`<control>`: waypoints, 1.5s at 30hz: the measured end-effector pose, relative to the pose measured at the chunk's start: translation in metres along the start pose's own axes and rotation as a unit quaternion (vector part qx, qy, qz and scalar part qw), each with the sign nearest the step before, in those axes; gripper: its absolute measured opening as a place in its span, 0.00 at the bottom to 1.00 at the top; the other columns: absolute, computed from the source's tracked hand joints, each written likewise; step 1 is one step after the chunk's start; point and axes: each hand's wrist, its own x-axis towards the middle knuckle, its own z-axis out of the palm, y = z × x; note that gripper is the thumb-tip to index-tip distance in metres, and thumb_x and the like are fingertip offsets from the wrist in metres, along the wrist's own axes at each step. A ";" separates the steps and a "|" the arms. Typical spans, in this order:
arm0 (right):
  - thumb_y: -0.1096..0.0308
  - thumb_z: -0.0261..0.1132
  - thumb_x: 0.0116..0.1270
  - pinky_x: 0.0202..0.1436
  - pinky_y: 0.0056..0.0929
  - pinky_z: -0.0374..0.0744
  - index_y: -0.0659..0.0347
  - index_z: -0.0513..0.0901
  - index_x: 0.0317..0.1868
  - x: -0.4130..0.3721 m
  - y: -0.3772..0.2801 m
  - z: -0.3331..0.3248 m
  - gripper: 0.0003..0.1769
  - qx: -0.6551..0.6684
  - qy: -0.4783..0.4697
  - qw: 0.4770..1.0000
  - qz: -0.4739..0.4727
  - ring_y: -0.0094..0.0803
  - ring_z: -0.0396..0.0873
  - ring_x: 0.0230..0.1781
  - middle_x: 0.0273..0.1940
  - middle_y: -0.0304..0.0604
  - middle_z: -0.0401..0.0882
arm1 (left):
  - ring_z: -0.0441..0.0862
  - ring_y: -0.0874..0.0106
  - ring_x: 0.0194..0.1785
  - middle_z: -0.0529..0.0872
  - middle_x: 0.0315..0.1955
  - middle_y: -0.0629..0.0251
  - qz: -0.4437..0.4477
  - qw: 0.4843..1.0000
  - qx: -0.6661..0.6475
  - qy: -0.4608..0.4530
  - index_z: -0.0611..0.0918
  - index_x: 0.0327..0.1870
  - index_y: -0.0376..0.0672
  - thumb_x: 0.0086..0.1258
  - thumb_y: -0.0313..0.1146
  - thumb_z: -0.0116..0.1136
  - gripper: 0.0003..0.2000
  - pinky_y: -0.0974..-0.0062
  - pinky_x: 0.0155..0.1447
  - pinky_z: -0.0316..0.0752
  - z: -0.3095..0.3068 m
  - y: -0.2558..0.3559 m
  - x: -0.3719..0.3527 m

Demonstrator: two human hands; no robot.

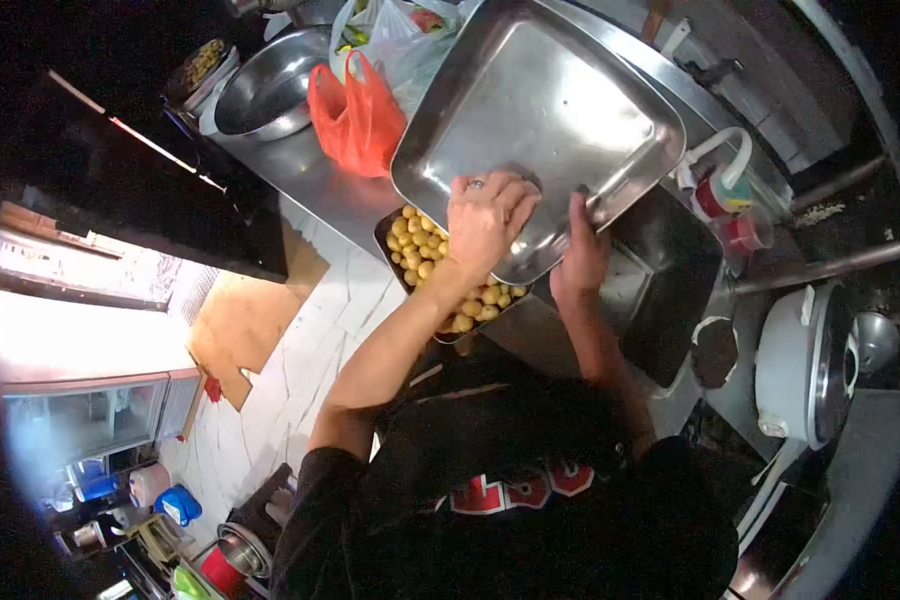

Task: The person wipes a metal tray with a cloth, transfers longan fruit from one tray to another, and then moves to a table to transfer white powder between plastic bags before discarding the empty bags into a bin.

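Note:
A large rectangular steel tray [560, 110] is tilted up in front of me, its shiny inside facing me. My right hand [580, 262] grips its near right rim, thumb on the inner side. My left hand [488, 215], with a ring on one finger, is curled against the tray's inner surface near the lower left corner. Something small and dark shows at its fingertips, but I cannot make out what it is. Partly beneath the tray and my left forearm, a second tray holds many small round yellowish potatoes [420, 245].
A red plastic bag [355, 115], a clear bag of produce [400, 40] and a steel bowl [275, 90] stand on the counter at left. To the right are a dark sink basin [670, 290], a white tap [735, 155] and a large rice cooker [800, 365].

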 end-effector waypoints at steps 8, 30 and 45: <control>0.58 0.62 0.65 0.57 0.32 0.68 0.69 0.66 0.59 0.003 -0.006 0.033 0.29 -0.025 0.024 0.999 -0.039 0.30 0.67 0.54 0.54 0.44 0.69 | 0.80 0.62 0.33 0.84 0.29 0.62 -0.081 0.992 0.017 -0.097 0.83 0.30 0.41 0.56 0.30 0.62 0.04 0.66 0.42 0.69 -0.034 -0.020 -0.024; 0.50 0.51 0.69 0.70 0.49 0.51 0.65 0.51 0.70 0.118 0.007 -0.064 0.37 -0.177 0.204 0.957 0.106 0.47 0.49 0.71 0.70 0.52 0.49 | 0.76 0.78 0.25 0.82 0.26 0.64 -0.581 0.786 -0.211 -0.002 0.80 0.38 0.34 0.69 0.28 0.50 0.08 0.79 0.30 0.71 -0.092 -0.102 -0.207; 0.55 0.60 0.65 0.50 0.48 0.75 0.64 0.72 0.55 0.178 0.126 -0.093 0.25 -0.001 0.147 0.966 0.212 0.43 0.71 0.53 0.58 0.49 0.69 | 0.80 0.54 0.33 0.80 0.25 0.47 -0.528 0.817 -0.162 -0.163 0.75 0.46 0.34 0.73 0.44 0.40 0.19 0.63 0.42 0.72 -0.026 -0.036 -0.238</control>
